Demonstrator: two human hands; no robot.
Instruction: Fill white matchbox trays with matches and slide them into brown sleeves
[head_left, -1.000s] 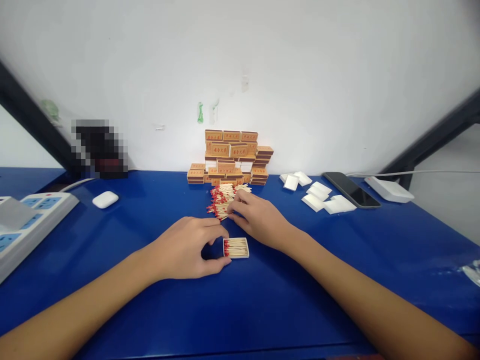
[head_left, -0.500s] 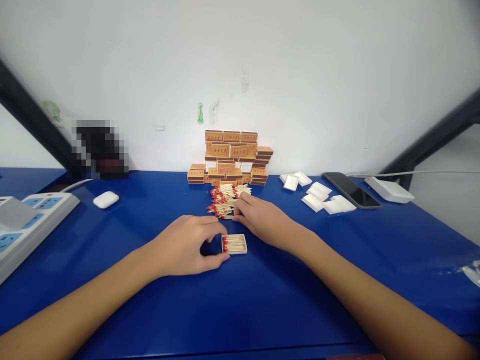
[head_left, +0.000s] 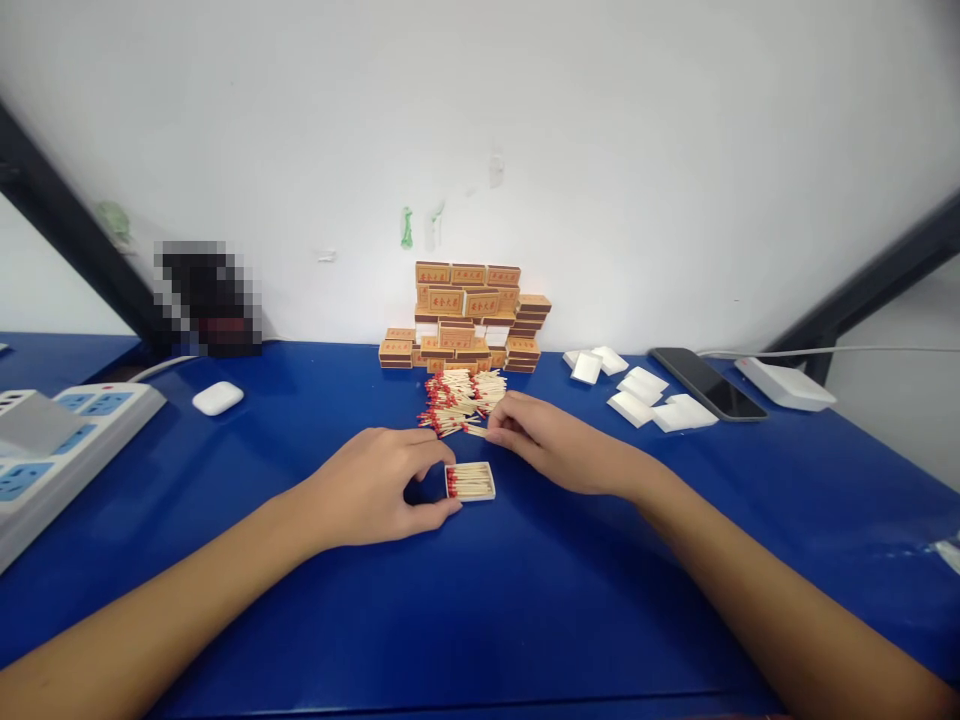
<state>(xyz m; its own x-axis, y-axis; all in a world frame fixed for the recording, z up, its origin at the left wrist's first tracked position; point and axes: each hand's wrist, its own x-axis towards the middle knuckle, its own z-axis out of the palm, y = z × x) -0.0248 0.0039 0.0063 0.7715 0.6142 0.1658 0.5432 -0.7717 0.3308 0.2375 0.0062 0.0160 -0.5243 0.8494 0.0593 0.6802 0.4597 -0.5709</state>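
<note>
On the blue table lies a white matchbox tray point(head_left: 471, 481) with a layer of red-tipped matches, their heads to the left. My left hand point(head_left: 386, 485) grips its left end, index finger at the far corner and thumb at the near one. Just beyond the tray, my right hand point(head_left: 544, 435) pinches a few matches point(head_left: 475, 430) by their pale ends, red heads pointing left. They are at the near edge of a loose pile of matches point(head_left: 454, 398). How many matches are in the pinch, I cannot tell.
Behind the pile, orange matchboxes point(head_left: 469, 305) are stacked against the wall. Several white trays point(head_left: 637, 385) and a phone point(head_left: 709, 383) lie to the right, a white box point(head_left: 785, 384) beyond. Left are a white earbud case point(head_left: 217, 398) and a power strip point(head_left: 97, 430).
My right hand has drawn back slightly right from the pile, with matches now showing in its pinch. My left hand stays at the tray. The view has shifted slightly.
</note>
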